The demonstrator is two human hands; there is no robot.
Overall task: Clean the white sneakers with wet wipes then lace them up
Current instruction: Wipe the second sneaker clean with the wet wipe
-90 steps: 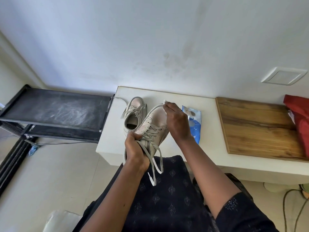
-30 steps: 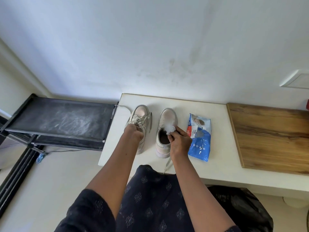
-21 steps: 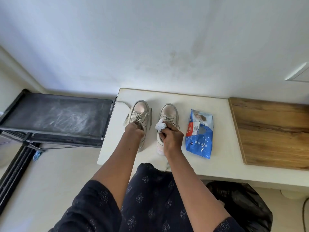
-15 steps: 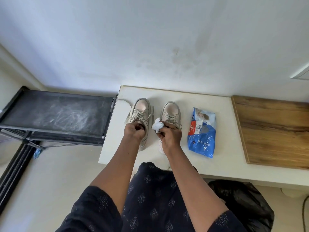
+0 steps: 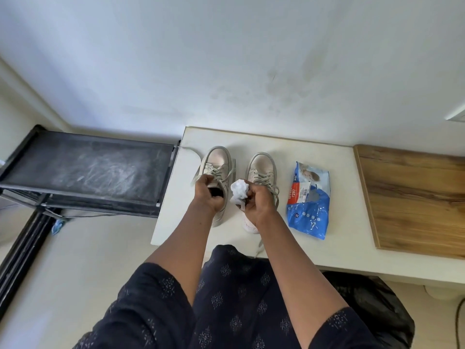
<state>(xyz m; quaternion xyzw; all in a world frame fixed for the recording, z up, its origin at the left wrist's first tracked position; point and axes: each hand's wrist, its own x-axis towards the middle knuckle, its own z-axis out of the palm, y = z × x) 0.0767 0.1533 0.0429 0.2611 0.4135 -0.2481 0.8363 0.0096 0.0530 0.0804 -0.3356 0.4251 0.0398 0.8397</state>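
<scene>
Head view: the left hand gripped an off-white lace-up sneaker, likely to steady it, while the right hand clutched a crumpled white wet wipe.

Bare table lies open behind the left shoe and right shoe up to the wall, and in a narrow lane between right shoe and pack. The right hand holding a wipe blocks the gap between the shoes.
</scene>
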